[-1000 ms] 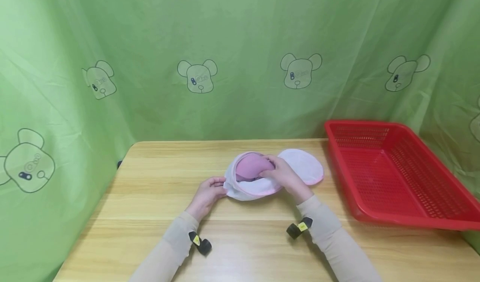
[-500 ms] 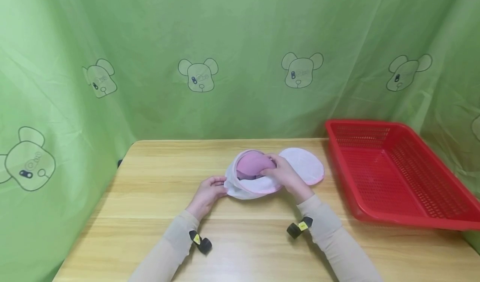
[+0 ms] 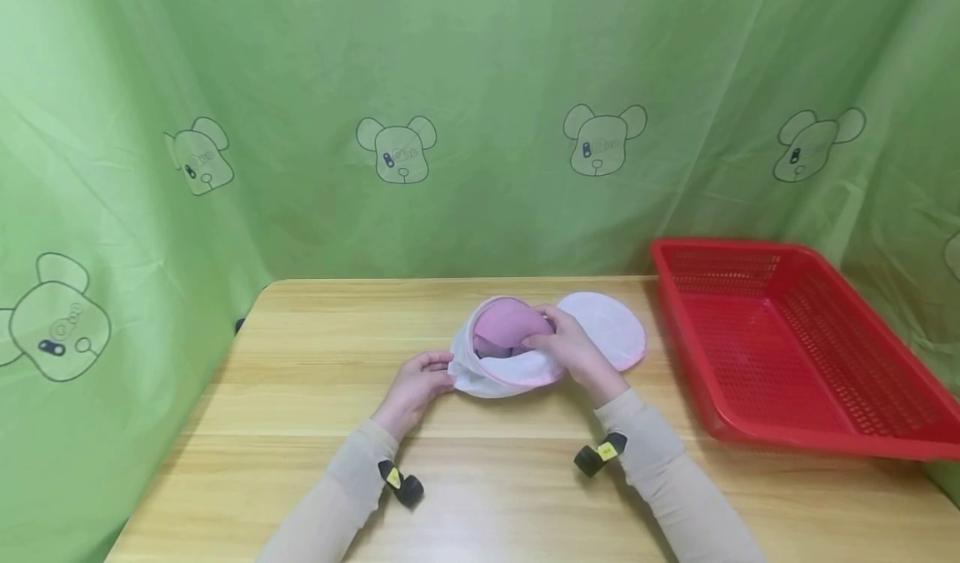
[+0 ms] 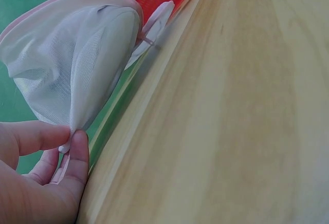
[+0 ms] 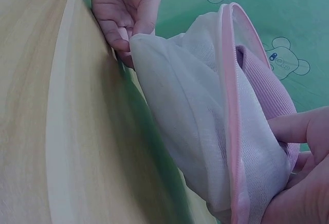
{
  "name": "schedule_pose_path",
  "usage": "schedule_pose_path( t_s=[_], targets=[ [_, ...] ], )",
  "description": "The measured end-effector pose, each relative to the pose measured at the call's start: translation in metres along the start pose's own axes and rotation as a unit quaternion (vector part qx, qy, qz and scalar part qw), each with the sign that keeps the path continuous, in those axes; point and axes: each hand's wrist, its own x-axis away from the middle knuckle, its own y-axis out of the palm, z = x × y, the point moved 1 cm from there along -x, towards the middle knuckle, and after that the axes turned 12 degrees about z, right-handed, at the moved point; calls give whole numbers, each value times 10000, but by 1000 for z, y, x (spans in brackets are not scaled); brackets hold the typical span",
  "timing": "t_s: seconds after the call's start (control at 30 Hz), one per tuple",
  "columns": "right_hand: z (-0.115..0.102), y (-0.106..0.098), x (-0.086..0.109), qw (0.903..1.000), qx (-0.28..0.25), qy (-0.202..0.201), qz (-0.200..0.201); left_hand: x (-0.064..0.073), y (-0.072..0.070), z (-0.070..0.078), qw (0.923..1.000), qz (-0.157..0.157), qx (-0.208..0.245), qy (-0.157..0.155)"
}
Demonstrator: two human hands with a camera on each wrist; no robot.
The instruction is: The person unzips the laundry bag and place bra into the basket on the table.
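A white mesh laundry bag [image 3: 480, 380] with a pink zip edge stands gaping over the table, its round flap [image 3: 611, 330] folded out to the right. Inside its mouth sits a pink bra [image 3: 510, 326], showing a rounded, ribbed cup. My left hand [image 3: 412, 388] pinches the bag's left end between thumb and fingers, as the left wrist view shows at the gathered mesh [image 4: 72, 116]. At the mouth, my right hand [image 3: 566, 342] grips the bra's right side, fingers over the cup [image 5: 267, 88] and thumb toward me. The bra's lower part is hidden within the bag.
A red plastic basket [image 3: 712, 380] with perforated walls stands at the table's right. The wooden table [image 3: 315, 330] reaches back to a green curtain [image 3: 495, 221] printed with bear heads, which also hangs on both sides.
Both hands keep nearly the same places on the bag and the bra. The bag's round flap has shifted very slightly up and to the left.
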Motion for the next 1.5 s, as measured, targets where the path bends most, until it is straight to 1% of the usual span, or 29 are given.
schedule_pose_path(
  t_s=[0.1, 0.2, 0.23, 0.43, 0.73, 0.97, 1.1, 1.27, 1.33, 1.5],
  targets=[
    [0, 0, 0, 9999, -133, 17, 7, 0, 0, 0, 10000, 11, 20, -19],
    [1, 0, -1, 9997, -227, 124, 6, 0, 0, 0, 10000, 20, 16, -12],
    [7, 0, -4, 9996, -245, 139, 11, 0, 0, 0, 10000, 25, 12, -11],
    [7, 0, -4, 9994, -244, 226, 21, 1, 0, 1, 10000, -19, -28, 25],
    [6, 1, -4, 9977, -530, 406, 73, 3, 0, 2, 10000, -72, -19, 48],
    [9, 1, -6, 9964, -690, 479, 77, 2, 1, 2, 10000, 37, 7, -64],
    [8, 1, -6, 9954, -765, 572, 64, 1, 1, 1, 10000, 56, 2, -44],
    [5, 0, -5, 9921, -1045, 696, 82, 2, 1, 2, 10000, 85, 16, -38],
    [4, -1, -5, 9912, -1136, 679, 97, 2, 1, 2, 9999, 109, 7, -46],
    [4, -2, -6, 9911, -1167, 637, 98, 3, 2, 2, 9999, 130, -44, -18]
  ],
)
